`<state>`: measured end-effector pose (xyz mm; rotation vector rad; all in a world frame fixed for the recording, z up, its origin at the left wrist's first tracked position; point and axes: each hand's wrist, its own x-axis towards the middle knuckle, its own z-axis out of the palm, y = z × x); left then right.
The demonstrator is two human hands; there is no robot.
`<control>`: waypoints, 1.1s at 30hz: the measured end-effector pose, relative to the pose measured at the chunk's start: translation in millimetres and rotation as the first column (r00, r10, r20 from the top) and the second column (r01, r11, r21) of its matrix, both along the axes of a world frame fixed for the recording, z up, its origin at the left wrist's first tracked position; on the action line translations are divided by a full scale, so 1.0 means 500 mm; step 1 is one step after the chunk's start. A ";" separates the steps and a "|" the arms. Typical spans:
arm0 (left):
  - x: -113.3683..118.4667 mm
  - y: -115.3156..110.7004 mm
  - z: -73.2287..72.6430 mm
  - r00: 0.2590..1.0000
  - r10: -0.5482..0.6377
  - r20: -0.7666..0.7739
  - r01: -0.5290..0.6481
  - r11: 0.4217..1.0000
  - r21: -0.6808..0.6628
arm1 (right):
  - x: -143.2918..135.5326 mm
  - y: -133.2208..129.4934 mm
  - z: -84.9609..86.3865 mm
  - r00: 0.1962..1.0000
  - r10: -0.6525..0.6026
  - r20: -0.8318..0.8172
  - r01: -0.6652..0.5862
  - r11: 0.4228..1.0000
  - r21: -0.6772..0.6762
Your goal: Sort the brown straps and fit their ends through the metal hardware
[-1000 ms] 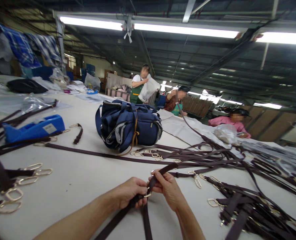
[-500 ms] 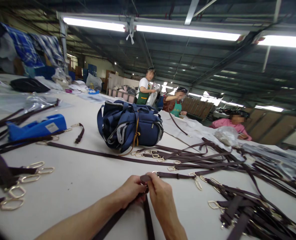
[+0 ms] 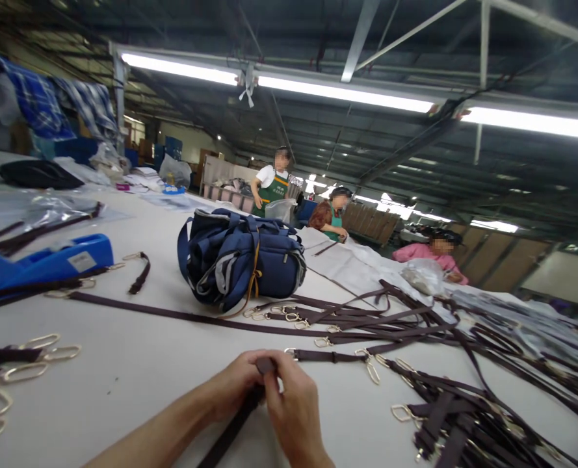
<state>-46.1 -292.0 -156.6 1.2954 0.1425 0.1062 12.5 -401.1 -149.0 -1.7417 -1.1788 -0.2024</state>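
Strap [image 3: 249, 406] end pinched by both hands, left [image 3: 233, 387] and right [image 3: 293, 413], fingers closed for control, near the bag [image 3: 240, 263].

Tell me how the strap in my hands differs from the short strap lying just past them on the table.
The held strap is pinched between the left hand and right hand, lifted off the table; the short strap lies flat, untouched. The held strap's end is hidden by fingers; the short strap shows metal clasps at both ends. Both are dark brown, narrow webbing.
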 end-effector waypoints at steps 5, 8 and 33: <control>-0.010 0.005 -0.003 0.993 -0.099 0.071 0.100 0.995 -0.012 | 0.027 -0.031 0.043 0.895 0.266 -0.359 -0.321 0.942 -0.102; -0.009 0.001 -0.004 0.998 -0.062 -0.026 0.063 0.997 0.046 | 0.038 -0.036 0.046 0.883 0.290 -0.370 -0.360 0.923 -0.137; 0.002 0.021 -0.050 0.970 -0.244 -0.001 0.242 0.963 -0.123 | 0.053 0.001 -0.039 0.707 0.237 -0.666 -0.188 0.971 0.146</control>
